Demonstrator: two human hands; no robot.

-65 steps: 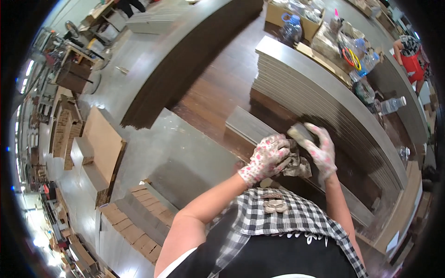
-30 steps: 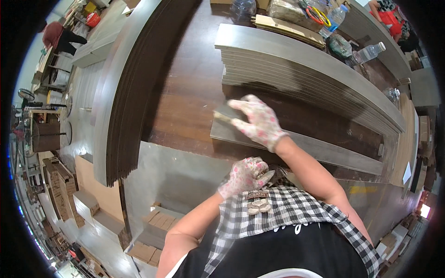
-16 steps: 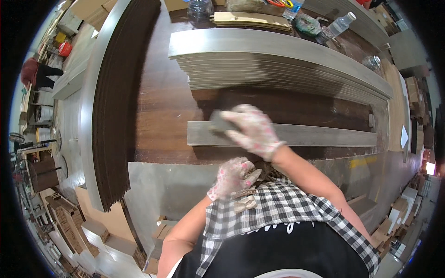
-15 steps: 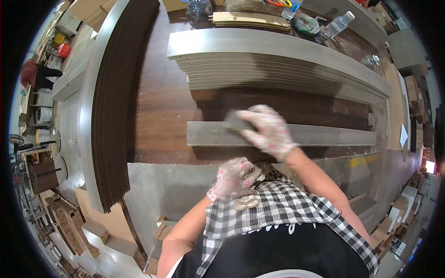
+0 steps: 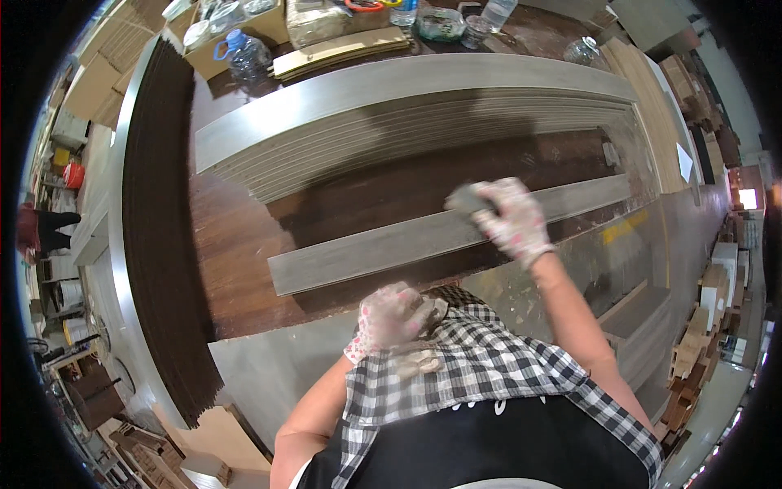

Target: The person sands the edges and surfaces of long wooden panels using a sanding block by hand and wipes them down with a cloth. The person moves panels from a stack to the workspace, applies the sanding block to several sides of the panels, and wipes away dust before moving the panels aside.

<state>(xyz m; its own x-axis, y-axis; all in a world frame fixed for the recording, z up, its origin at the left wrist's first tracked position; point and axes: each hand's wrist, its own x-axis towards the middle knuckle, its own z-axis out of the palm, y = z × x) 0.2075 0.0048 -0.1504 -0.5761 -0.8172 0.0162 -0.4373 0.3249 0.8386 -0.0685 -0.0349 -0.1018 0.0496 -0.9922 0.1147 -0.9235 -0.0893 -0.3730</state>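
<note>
A single grey plank lies lengthwise across the brown tabletop. My right hand, in a white glove with pink spots, grips a small dark grey block-like pad at about the plank's middle. Motion blurs the pad, so its exact kind is unclear. Close to my black-and-white checked apron, my left hand is in a matching glove with its fingers curled. Whatever those fingers hold, if anything, is hidden. Behind the plank sits a long stack of grey planks.
On the left stands another tall plank stack. Along the back are a blue-capped jug, thin wood strips, a cardboard box and clear bottles, including one at the right. A person stands far left.
My right hand has moved rightward along the plank with the pad. The whole view has turned, so the plank now slants. My left hand stays by the apron.
</note>
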